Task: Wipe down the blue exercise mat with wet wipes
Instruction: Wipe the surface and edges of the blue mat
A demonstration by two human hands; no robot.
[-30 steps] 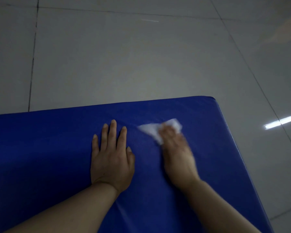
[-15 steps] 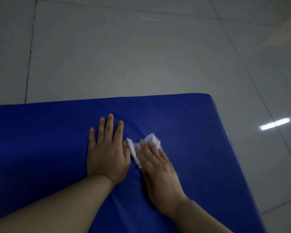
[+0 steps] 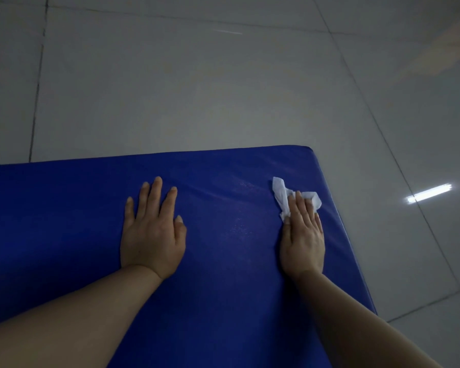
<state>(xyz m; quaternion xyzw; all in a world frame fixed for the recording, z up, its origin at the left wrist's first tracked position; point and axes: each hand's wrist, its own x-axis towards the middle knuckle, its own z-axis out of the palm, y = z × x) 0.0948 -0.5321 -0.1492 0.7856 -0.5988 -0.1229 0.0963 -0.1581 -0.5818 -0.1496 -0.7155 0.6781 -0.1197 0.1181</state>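
wiping mid-way | right hand [image 3: 302, 235] is pressing a crumpled white wet wipe [image 3: 286, 197] flat-fingered near the thick blue padded exercise mat's [image 3: 64, 235] far right corner | left hand [image 3: 152, 232] is lying spread, bracing | faint damp sheen between them, left stretch probably still needing doing

glossy vinyl mat [image 3: 223, 261]; crumpled paper wipe [image 3: 282, 193]; polished tiles [image 3: 197, 88]

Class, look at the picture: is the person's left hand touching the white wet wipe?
Apart. The head view shows the left hand flat on the blue mat, with bare mat between it and the wet wipe under the right hand.
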